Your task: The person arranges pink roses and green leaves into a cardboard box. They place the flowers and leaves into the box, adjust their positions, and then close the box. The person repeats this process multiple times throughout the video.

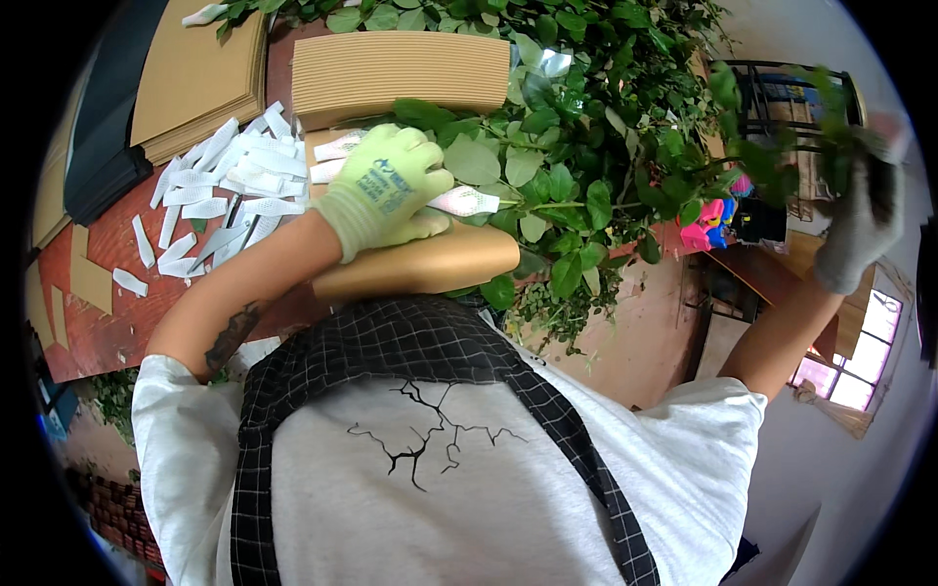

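Observation:
My left hand, in a pale green glove, is curled over a sheet of brown cardboard with a rounded front edge; what its fingers grip is hidden. Beside it lie white-netted flower heads on leafy stems. My right hand, in a grey glove, is raised at the far right, closed on a blurred leafy stem. White net sleeves are piled at the left around scissors.
Cardboard stacks and a folded corrugated block stand at the back of the red table. Foliage covers its right part. A black rack, pink and blue objects and a window are at the right.

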Demonstrator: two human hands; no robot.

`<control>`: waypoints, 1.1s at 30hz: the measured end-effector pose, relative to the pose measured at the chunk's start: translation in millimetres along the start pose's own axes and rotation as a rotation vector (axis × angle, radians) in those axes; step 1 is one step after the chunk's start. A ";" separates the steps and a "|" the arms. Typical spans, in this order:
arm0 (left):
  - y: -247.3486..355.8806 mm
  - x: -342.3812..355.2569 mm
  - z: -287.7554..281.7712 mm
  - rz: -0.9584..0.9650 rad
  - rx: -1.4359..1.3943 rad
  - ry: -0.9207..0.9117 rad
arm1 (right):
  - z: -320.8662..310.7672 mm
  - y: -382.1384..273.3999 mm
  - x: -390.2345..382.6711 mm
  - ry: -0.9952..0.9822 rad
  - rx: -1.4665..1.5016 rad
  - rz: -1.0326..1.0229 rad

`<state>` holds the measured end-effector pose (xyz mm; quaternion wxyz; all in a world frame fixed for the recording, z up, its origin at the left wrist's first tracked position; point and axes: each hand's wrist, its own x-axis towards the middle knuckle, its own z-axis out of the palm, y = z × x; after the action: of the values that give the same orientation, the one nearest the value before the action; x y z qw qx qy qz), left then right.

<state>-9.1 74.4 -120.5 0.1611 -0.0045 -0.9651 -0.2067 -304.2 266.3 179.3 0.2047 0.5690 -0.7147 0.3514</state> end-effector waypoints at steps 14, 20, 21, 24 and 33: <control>-26.1 -29.1 -26.9 0.019 0.015 0.025 | 199.4 -27.3 -173.5 -0.892 -0.048 -0.331; -25.5 -29.7 -9.5 -0.139 0.079 -0.072 | 200.8 -25.9 -183.6 -0.955 -0.231 -0.308; -26.4 -30.5 -8.3 -0.141 0.084 -0.061 | 189.1 -23.9 -178.3 -0.936 -0.196 -0.280; -28.0 -30.2 -3.4 -0.139 0.133 -0.029 | 147.8 -12.6 -162.1 -0.751 -0.110 -0.246; -6.6 13.2 -15.2 -0.398 0.233 -0.220 | -116.3 125.5 -58.9 0.542 -0.081 -0.037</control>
<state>-17.4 61.6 -105.9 0.0107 0.1818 -0.9759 -0.1199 -420.9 404.6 182.6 0.4177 0.4585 -0.6367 0.4581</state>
